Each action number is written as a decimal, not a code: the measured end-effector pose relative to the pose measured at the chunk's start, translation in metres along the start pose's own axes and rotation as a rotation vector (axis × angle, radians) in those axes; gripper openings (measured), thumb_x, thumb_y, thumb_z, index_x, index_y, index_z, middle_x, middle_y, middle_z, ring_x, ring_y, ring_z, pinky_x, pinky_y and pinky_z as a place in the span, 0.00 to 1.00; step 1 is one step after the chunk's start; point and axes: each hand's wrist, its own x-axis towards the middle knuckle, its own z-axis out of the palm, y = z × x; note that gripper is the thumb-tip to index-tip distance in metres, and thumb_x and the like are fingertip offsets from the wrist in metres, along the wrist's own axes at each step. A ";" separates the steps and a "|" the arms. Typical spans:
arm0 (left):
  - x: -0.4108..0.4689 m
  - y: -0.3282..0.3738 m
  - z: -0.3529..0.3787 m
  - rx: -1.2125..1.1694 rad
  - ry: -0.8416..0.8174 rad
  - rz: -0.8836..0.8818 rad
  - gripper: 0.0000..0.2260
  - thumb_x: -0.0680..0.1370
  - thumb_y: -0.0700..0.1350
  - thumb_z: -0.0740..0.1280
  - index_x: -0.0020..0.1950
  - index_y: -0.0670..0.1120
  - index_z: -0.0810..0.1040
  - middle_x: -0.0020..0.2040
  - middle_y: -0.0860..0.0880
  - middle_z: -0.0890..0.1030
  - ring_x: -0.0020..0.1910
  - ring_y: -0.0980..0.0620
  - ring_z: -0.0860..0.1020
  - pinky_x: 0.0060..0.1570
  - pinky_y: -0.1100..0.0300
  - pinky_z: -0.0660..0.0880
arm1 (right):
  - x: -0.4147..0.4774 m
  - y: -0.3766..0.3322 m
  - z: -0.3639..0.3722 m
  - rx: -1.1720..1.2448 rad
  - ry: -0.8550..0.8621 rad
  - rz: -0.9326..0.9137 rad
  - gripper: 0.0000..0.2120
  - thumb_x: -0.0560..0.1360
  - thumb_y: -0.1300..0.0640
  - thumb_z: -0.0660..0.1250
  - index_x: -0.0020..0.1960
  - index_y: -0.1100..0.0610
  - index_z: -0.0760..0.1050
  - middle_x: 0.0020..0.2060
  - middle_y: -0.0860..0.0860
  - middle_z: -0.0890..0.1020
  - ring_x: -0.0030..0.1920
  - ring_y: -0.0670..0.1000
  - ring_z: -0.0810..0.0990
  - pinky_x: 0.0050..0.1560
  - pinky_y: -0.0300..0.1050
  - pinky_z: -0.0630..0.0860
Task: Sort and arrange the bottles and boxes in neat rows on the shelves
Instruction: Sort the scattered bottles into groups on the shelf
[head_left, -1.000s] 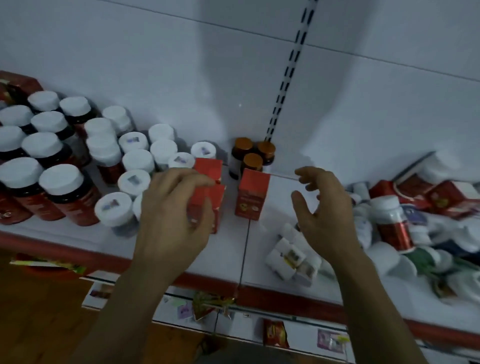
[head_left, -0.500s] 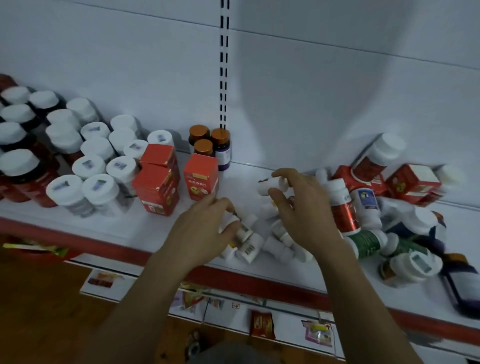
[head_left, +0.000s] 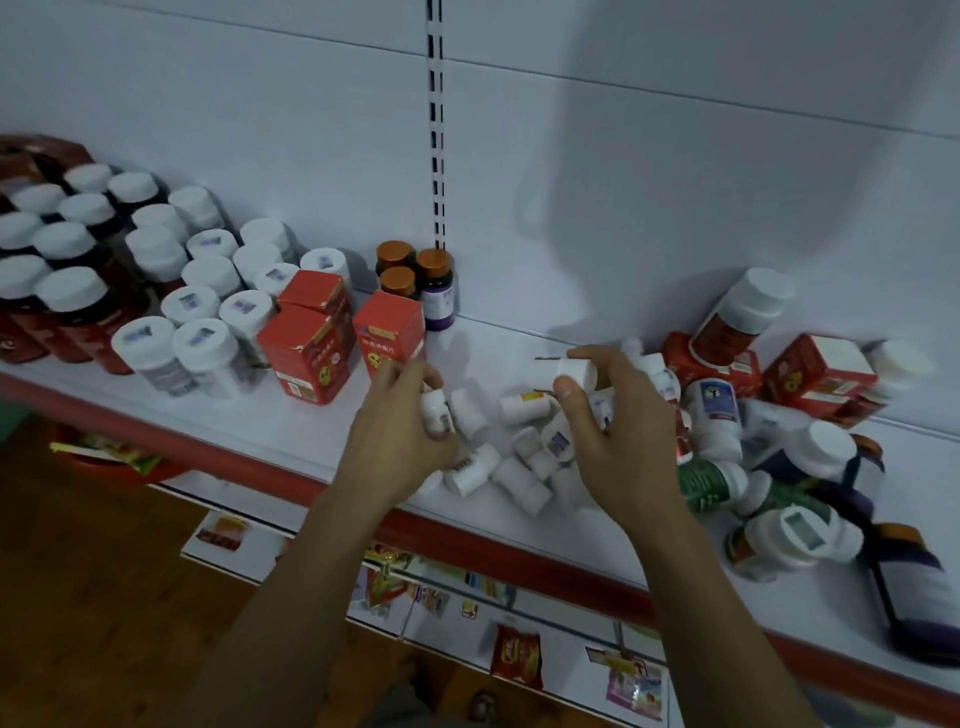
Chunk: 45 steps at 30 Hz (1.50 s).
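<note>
While small white bottles lie jumbled on the shelf, the left hand curls around one bottle beside the red boxes; the right hand pinches a second bottle just above the pile.

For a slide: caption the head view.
Left hand and right hand each grip a small white plastic bottle over a jumbled pile on the white shelf, beside red cardboard boxes.
</note>
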 end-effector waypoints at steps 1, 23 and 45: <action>-0.001 0.001 0.000 -0.036 0.043 0.008 0.22 0.66 0.39 0.77 0.54 0.52 0.71 0.56 0.50 0.69 0.45 0.48 0.74 0.43 0.53 0.71 | -0.002 0.002 -0.005 0.016 0.010 0.016 0.13 0.80 0.45 0.64 0.62 0.49 0.76 0.44 0.44 0.77 0.42 0.46 0.75 0.44 0.45 0.71; -0.057 0.322 0.152 -1.827 -0.750 -0.480 0.14 0.77 0.47 0.66 0.56 0.40 0.84 0.52 0.43 0.85 0.45 0.50 0.85 0.42 0.61 0.82 | -0.146 0.091 -0.304 0.952 0.852 0.692 0.17 0.83 0.47 0.60 0.55 0.60 0.80 0.42 0.53 0.81 0.35 0.48 0.75 0.42 0.46 0.69; -0.250 0.666 0.488 -1.066 -0.704 0.198 0.11 0.79 0.38 0.70 0.59 0.49 0.81 0.56 0.48 0.84 0.50 0.52 0.83 0.47 0.62 0.79 | -0.323 0.314 -0.703 0.928 1.056 0.699 0.14 0.76 0.54 0.66 0.61 0.52 0.75 0.42 0.52 0.81 0.36 0.49 0.76 0.38 0.46 0.70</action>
